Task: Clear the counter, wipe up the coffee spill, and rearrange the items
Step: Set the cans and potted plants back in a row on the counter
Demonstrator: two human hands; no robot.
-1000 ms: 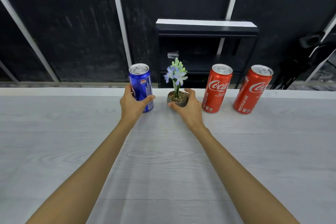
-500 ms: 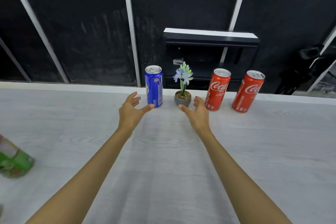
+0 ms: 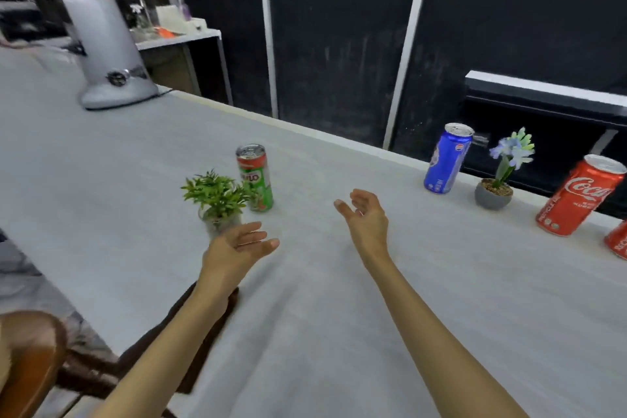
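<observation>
On the pale wood-grain counter (image 3: pixel 339 332) a green Milo can (image 3: pixel 255 177) stands upright beside a small green potted plant (image 3: pixel 217 200). My left hand (image 3: pixel 237 248) hovers open just in front of that plant, holding nothing. My right hand (image 3: pixel 364 215) is open too, in mid-counter, fingers loosely curved. Along the far edge at right stand a blue Pepsi can (image 3: pixel 448 158), a small grey pot with a blue flower (image 3: pixel 498 180), a red Coca-Cola can (image 3: pixel 578 195) and part of another red can (image 3: pixel 617 241).
A grey coffee grinder (image 3: pixel 108 51) stands at the counter's far left end. A dark brown cloth (image 3: pixel 163 343) lies on the near edge under my left forearm. A black shelf (image 3: pixel 543 112) sits behind the counter at right. A wooden stool (image 3: pixel 27 360) is at bottom left.
Both hands let go of the blue can and the flower pot and pulled back left. The view swung left, bringing the green can, green plant and grinder into sight.
</observation>
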